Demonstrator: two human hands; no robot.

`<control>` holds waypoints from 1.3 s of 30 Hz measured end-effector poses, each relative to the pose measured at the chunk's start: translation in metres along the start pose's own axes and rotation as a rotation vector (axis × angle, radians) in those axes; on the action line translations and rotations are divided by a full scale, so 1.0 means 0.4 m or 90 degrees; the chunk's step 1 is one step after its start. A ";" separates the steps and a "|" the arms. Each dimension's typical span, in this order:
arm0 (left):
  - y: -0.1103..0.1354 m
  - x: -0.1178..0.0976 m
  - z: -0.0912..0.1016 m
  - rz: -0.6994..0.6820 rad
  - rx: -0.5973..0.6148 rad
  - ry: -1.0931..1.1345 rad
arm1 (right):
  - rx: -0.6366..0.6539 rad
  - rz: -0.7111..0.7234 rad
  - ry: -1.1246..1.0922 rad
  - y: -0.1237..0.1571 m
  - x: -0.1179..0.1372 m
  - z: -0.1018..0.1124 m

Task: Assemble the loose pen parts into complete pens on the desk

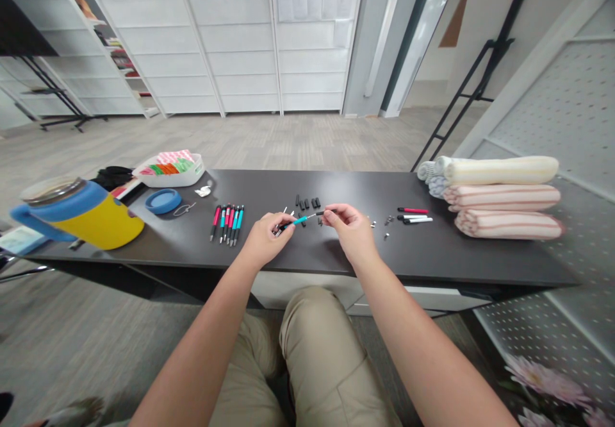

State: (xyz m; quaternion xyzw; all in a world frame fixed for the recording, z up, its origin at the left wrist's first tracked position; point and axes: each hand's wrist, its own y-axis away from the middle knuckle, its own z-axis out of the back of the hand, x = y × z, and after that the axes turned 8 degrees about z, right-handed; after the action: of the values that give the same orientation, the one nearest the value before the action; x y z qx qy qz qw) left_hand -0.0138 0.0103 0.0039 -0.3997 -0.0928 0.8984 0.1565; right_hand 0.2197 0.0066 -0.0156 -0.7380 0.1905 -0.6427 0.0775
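Observation:
Between my hands, above the dark tabletop, is a teal pen barrel [300, 220]. My left hand [267, 237] is closed around its left end. My right hand [350, 227] pinches a small black piece [328, 213] at the right end, with a thin pale length showing between piece and barrel. Just beyond my hands lie several black grip sleeves [310, 203]. To the left, several assembled pens [227, 224] in red and teal lie in a row. On the right are small metal parts [388, 220] and a few pen barrels, red [413, 210] and white [419, 220].
Rolled striped towels [504, 196] are stacked at the table's right. At the left stand a yellow and blue jug [91, 215], its blue lid [163, 201] and a white basket [192, 174] of colourful packets. A crumpled white tissue [204, 191] lies near the lid. The table's front edge [336, 272] is above my knees.

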 end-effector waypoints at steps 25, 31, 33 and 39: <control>-0.008 0.018 0.001 -0.040 0.008 -0.001 | 0.114 -0.056 0.133 0.007 0.003 -0.019; -0.008 0.015 0.005 -0.019 0.010 0.032 | 0.133 -0.069 0.124 0.008 -0.004 -0.020; -0.007 0.015 0.005 -0.018 0.009 0.045 | 0.134 -0.084 0.108 0.007 -0.008 -0.021; -0.008 0.017 0.003 0.001 -0.003 0.071 | 0.171 -0.052 0.150 0.009 -0.010 -0.018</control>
State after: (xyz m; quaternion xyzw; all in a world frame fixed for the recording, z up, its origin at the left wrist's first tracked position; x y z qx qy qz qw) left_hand -0.0182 0.0155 0.0008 -0.4495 -0.0856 0.8746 0.1600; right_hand 0.2117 0.0058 -0.0194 -0.6480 0.0807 -0.7467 0.1266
